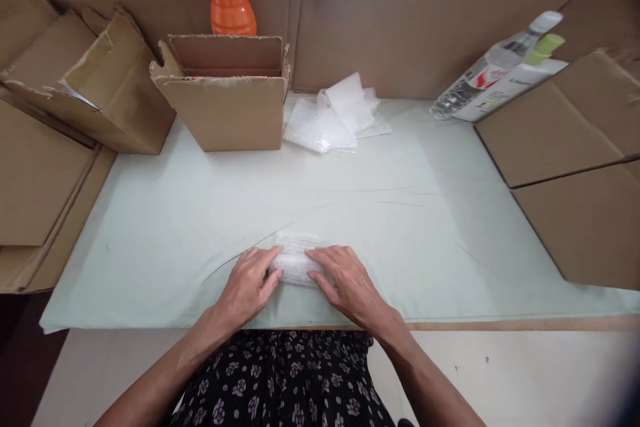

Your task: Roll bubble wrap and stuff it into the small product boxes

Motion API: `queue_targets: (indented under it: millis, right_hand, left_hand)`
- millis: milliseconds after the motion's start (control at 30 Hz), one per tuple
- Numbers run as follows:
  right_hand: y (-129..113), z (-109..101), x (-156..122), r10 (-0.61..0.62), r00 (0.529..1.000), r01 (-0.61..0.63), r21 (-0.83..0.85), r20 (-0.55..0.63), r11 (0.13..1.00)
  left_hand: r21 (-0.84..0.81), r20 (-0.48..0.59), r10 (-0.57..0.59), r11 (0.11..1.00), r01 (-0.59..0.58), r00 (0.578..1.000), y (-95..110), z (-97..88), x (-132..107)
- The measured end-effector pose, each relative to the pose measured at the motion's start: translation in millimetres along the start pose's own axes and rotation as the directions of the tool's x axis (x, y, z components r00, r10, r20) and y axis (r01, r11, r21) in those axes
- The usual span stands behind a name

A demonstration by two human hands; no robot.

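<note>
A small piece of bubble wrap [296,267], partly rolled, lies on the pale green cloth near the table's front edge. My left hand [251,281] grips its left end, thumb below and fingers above. At the other end, my right hand [347,280] holds it the same way, with the fingers reaching over the top. Whether anything is wrapped inside cannot be made out. Farther back, a loose pile of bubble wrap pieces [340,117] rests against the cardboard wall.
An open cardboard box [243,113] stands at the back, with an orange bottle [233,3] behind it. More boxes [133,100] line the left. At the right, a clear plastic bottle [487,73] leans beside cardboard boxes [560,127]. Cloth [400,233] covers the table.
</note>
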State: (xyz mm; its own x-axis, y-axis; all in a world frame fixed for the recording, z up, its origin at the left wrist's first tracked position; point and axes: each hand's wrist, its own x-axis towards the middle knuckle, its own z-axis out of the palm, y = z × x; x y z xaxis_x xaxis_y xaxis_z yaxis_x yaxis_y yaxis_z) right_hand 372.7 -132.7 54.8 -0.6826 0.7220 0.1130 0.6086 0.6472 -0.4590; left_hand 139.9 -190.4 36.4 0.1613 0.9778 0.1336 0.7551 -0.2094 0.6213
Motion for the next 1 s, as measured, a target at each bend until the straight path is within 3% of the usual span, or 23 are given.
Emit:
queue_targets:
  millis: [100, 167, 233, 300, 400, 500, 567, 633, 733, 800, 867, 900, 933, 1000]
  right_hand:
    - [-5.3, -2.8, 1.6, 0.012, 0.999, -0.018, -0.123, -0.051, 0.992]
    - [-6.9, 2.0, 3.7, -0.031, 0.999, 0.028, -0.146, -0.017, 0.989]
    - [-5.4, 10.2, 6.0, -0.059, 0.998, 0.059, -0.138, 0.006, 0.989]
    - [-1.5, 18.2, 7.8, -0.027, 0.998, 0.021, -0.098, -0.061, 0.995]
    - [2.9, 22.7, 8.0, 0.039, 0.985, -0.029, 0.065, -0.168, 0.998]
    - [4.3, 17.0, 4.3, 0.041, 0.997, -0.022, 0.255, -0.068, 0.967]
    - [6.8, 10.1, 1.9, 0.069, 0.998, -0.069, 0.341, 0.012, 0.938]
    - [10.9, 3.3, 2.8, 0.151, 0.987, -0.160, 0.437, 0.054, 0.885]
    - [15.6, -2.6, 13.6, 0.205, 0.962, -0.274, 0.620, 0.182, 0.735]
    - [16.8, -4.1, 24.4, 0.184, 0.951, -0.307, 0.680, 0.249, 0.666]
    - [18.7, -6.2, 33.4, 0.215, 0.948, -0.317, 0.678, 0.233, 0.663]
    - [20.5, -7.9, 36.3, 0.244, 0.947, -0.320, 0.667, 0.208, 0.673]
    - [23.0, -10.2, 38.0, 0.270, 0.946, -0.319, 0.654, 0.179, 0.686]
    - [29.3, -15.8, 38.0, 0.297, 0.948, -0.304, 0.620, 0.118, 0.723]
  left_hand:
    - [0.099, -0.064, -0.084, 0.991, 0.090, 0.994, -4.2, 2.1, 13.1]
    - [0.079, -0.085, -0.132, 0.987, 0.138, 0.988, -7.3, 2.1, 18.3]
    - [-0.044, -0.095, -0.213, 0.977, 0.210, 0.972, -8.9, 1.1, 15.9]
    - [-0.252, -0.070, -0.346, 0.914, 0.319, 0.936, -7.8, 0.1, 8.0]
    - [-0.628, 0.083, -0.502, 0.644, 0.436, 0.861, -0.6, 1.1, -0.6]
    - [-0.828, 0.252, -0.493, 0.335, 0.449, 0.833, 9.5, 4.6, 5.1]
    - [-0.849, 0.279, -0.471, 0.287, 0.444, 0.837, 14.4, 7.1, 12.6]
    - [-0.825, 0.249, -0.445, 0.367, 0.429, 0.860, 16.6, 9.5, 18.3]
    - [-0.713, 0.208, -0.307, 0.603, 0.359, 0.929, 15.1, 7.8, 25.4]
    - [-0.582, 0.181, -0.159, 0.778, 0.236, 0.971, 10.7, -4.2, 36.3]
    - [-0.391, 0.038, -0.033, 0.919, 0.045, 0.999, 3.1, -29.5, 57.6]
    - [-0.261, -0.093, 0.023, 0.964, -0.046, 0.995, -1.9, -46.7, 72.7]
    - [-0.111, -0.246, 0.087, 0.987, -0.117, 0.965, -7.9, -65.8, 90.4]
    - [0.190, -0.478, 0.223, 0.971, -0.148, 0.849, -22.4, -104.9, 130.6]
